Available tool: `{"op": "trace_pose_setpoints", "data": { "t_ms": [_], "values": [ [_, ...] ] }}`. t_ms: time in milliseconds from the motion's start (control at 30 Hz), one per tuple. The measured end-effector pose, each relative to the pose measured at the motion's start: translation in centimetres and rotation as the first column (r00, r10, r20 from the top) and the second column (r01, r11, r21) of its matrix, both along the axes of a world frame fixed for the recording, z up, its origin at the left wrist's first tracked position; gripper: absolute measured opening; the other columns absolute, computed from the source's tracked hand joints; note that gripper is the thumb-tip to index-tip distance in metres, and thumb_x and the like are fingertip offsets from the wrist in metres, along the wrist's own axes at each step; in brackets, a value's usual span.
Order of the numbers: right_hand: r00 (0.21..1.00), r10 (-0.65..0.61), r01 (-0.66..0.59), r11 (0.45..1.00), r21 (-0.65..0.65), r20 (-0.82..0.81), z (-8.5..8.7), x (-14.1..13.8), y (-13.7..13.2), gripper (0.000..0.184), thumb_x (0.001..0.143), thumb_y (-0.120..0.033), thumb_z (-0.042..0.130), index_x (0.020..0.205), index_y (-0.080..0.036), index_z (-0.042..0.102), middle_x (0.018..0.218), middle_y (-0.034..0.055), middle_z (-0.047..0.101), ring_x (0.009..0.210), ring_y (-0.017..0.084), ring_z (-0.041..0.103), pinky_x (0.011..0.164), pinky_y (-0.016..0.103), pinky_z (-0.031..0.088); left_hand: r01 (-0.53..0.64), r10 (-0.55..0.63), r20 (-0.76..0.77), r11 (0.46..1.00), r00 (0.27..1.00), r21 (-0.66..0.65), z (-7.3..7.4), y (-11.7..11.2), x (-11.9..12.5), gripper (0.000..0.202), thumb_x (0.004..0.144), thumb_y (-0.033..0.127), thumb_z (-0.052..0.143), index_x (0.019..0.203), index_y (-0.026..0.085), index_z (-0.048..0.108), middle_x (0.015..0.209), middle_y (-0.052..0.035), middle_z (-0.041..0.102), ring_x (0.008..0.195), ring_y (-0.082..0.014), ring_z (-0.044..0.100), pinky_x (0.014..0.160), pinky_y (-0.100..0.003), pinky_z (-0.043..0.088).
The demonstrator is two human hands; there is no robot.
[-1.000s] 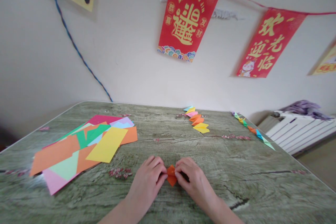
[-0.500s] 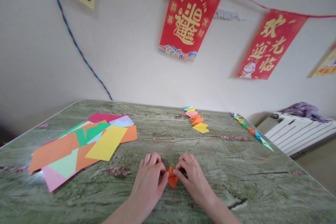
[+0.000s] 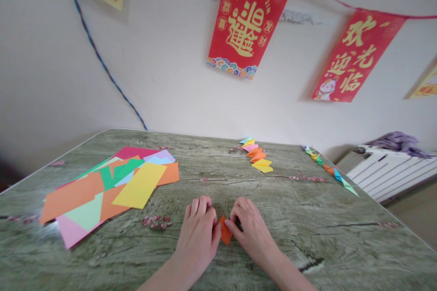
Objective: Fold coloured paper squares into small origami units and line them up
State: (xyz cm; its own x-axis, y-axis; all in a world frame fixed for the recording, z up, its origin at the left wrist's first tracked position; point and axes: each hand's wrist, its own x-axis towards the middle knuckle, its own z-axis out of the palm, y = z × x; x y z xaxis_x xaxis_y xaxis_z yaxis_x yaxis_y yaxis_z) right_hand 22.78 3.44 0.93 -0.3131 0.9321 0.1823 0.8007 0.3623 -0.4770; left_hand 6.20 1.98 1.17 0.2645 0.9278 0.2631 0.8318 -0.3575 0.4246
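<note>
A small folded piece of orange paper (image 3: 226,233) lies between my two hands near the front of the table. My left hand (image 3: 200,227) has its thumb and fingers closed at the paper's left edge. From the other side, the thumb and curled fingers of my right hand (image 3: 248,225) close on its right edge. The paper forms a pointed, kite-like shape, with one tip toward me. My fingers hide parts of its sides.
Loose coloured sheets (image 3: 85,191) overlap at the left, a yellow one (image 3: 141,186) on top. Folded paper pieces (image 3: 262,165) line up at the back middle. More folded pieces (image 3: 329,170) run along the right edge of the wood-patterned table (image 3: 273,263). A white radiator (image 3: 382,168) stands beyond.
My left hand has shifted slightly right and its thumb now lies along the orange paper's left edge. The paper's upper part looks flatter. My right hand stays nearly in place.
</note>
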Motion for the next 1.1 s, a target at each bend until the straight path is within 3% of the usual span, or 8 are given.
{"op": "trace_pose_setpoints", "data": {
  "t_ms": [167, 333, 733, 1100],
  "values": [
    [0.999, 0.021, -0.021, 1.0, 0.012, -0.043, -0.1, 0.1, 0.0, 0.021, 0.081, -0.004, 0.064, 0.076, -0.02, 0.051, 0.085, 0.0017, 0.054, 0.084, 0.021, 0.049, 0.076, 0.035, 0.042, 0.015, -0.014, 0.033, 1.0, 0.999, -0.012, 0.3, 0.0, -0.2, 0.015, 0.081, 0.005, 0.053, 0.082, 0.02, 0.053, 0.106, -0.0073, 0.052, 0.099, -0.027, 0.048, 0.084, -0.044, 0.042],
    [0.994, 0.04, -0.037, 0.999, 0.028, -0.1, -0.3, 0.3, 0.0, 0.021, 0.083, -0.002, 0.06, 0.078, -0.02, 0.051, 0.086, 0.0015, 0.054, 0.084, 0.021, 0.049, 0.076, 0.035, 0.041, 0.057, -0.056, 0.058, 0.998, 0.997, -0.013, 0.2, 0.2, -0.5, 0.01, 0.085, 0.015, 0.059, 0.079, 0.021, 0.054, 0.105, -0.005, 0.053, 0.1, -0.0267, 0.049, 0.085, -0.043, 0.041],
    [0.997, 0.048, -0.044, 0.997, 0.067, -0.058, -0.6, 0.4, -0.2, 0.019, 0.085, -0.003, 0.055, 0.079, -0.021, 0.049, 0.086, 0.0019, 0.054, 0.083, 0.021, 0.048, 0.075, 0.035, 0.042, 0.004, -0.004, 0.043, 1.0, 0.999, -0.001, -0.1, 0.5, -0.1, 0.017, 0.082, 0.008, 0.055, 0.071, 0.021, 0.054, 0.103, -0.005, 0.055, 0.1, -0.0272, 0.049, 0.084, -0.044, 0.04],
    [0.984, 0.019, -0.031, 0.997, -0.066, -0.177, 0.5, 0.4, -0.1, 0.026, 0.074, 0.001, 0.056, 0.086, -0.021, 0.054, 0.09, 0.0018, 0.057, 0.089, 0.022, 0.051, 0.081, 0.036, 0.042, 0.012, -0.009, 0.06, 0.998, 0.998, -0.054, 0.3, 0.7, 0.2, 0.019, 0.078, 0.004, 0.053, 0.081, 0.023, 0.055, 0.1, -0.0031, 0.052, 0.097, -0.0247, 0.048, 0.081, -0.039, 0.039]
  ]
}}
